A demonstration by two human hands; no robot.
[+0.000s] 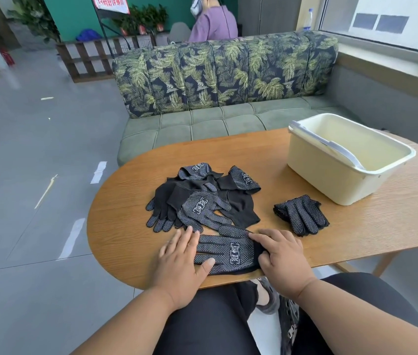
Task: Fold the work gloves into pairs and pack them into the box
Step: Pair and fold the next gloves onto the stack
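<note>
Left hand (pixel 183 254) flat on glove (pixel 228 251) — right hand (pixel 283 254) pinches its cuff.

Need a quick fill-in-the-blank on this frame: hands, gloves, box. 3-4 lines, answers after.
1. The left hand lies flat on the ____ end of the glove nearest the table edge.
2. The right hand grips that glove's ____ end.
3. The folded pair lies on the table, ____ the cream box.
4. The loose pile lies to the ____ of the folded pair.

Missing words: finger; cuff; outside; left
</note>
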